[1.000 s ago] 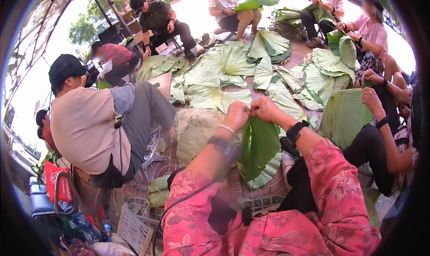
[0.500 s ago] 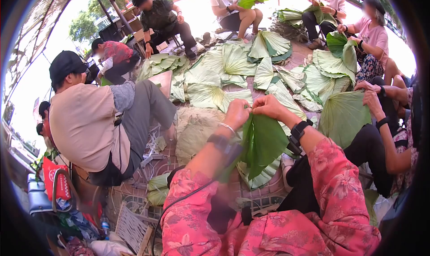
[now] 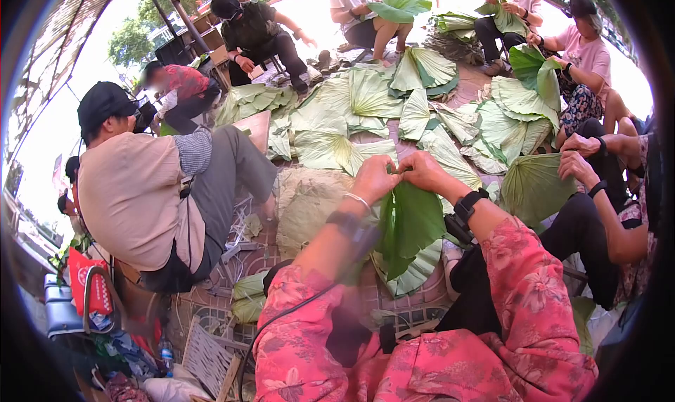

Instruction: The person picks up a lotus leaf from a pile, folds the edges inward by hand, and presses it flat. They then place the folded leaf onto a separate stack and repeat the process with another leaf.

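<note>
A dark green lotus leaf (image 3: 410, 226) hangs folded from my two hands, in front of my knees. My left hand (image 3: 376, 179) pinches its top edge, fingers closed. Close beside it, my right hand (image 3: 425, 171) is closed on the same edge, and the fingertips of both hands nearly meet. Part of the leaf is hidden behind my left wrist. Under the hanging leaf lies a paler lotus leaf (image 3: 415, 274) on the paving. Beyond my hands, flat leaves (image 3: 327, 145) overlap across the ground.
A person in a beige shirt (image 3: 133, 191) sits close on my left. At the right edge, another person's hands (image 3: 580, 159) hold a leaf (image 3: 532, 187). More people sit around the leaves. A woven stool (image 3: 209, 353) and a red bag (image 3: 88, 282) are at lower left.
The leaf in my hands has swung slightly and looks narrower, while my hands stay almost in place. Across from me, a seated person's leaf has tipped flatter, and the person in dark clothes has moved an arm.
</note>
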`<state>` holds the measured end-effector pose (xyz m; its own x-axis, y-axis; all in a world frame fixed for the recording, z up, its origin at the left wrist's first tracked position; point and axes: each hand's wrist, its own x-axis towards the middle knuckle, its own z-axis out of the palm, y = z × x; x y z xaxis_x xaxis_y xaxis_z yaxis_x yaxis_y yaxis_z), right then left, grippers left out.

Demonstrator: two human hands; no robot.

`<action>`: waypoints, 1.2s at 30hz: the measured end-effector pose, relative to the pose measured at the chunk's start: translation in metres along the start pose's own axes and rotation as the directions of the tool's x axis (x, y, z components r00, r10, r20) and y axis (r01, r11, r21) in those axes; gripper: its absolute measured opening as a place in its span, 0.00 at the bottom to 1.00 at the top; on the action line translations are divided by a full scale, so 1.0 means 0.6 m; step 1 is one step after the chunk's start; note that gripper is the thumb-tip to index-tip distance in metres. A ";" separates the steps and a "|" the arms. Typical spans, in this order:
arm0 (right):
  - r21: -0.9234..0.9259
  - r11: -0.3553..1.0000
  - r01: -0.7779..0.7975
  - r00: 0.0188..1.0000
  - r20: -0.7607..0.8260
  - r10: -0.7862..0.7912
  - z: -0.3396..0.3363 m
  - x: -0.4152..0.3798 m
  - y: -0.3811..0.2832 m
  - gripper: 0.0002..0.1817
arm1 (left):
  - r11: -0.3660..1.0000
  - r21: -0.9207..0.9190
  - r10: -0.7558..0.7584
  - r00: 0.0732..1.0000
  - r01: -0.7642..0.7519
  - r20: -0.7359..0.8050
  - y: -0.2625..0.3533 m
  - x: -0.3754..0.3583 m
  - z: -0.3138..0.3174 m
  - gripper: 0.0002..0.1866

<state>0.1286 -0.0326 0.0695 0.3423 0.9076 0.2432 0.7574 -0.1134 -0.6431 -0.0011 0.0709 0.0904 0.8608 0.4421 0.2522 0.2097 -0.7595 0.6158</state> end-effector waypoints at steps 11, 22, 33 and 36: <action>0.041 0.999 0.000 0.999 -0.048 0.002 0.005 -0.003 -0.003 0.08 | 0.952 0.286 -0.117 0.993 0.109 0.013 -0.014 0.007 0.026 0.07; -0.062 0.998 0.017 0.998 -0.055 -0.021 -0.004 -0.007 0.002 0.06 | 0.978 0.175 -0.086 0.987 0.109 -0.136 -0.016 -0.002 0.033 0.06; -0.217 0.974 0.063 0.998 -0.015 -0.067 0.005 -0.013 0.018 0.05 | 0.949 -0.100 -0.258 0.919 0.299 0.299 -0.026 -0.027 0.050 0.29; -0.110 0.987 0.118 0.991 -0.050 -0.124 0.008 -0.033 0.022 0.05 | 0.857 -0.116 -0.417 0.806 0.503 0.420 -0.001 -0.053 0.056 0.31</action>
<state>0.1291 -0.0504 0.0530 0.2730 0.8932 0.3572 0.8492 -0.0492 -0.5258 -0.0130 0.0415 0.0570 0.8014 0.4723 -0.3669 0.5589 -0.3730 0.7406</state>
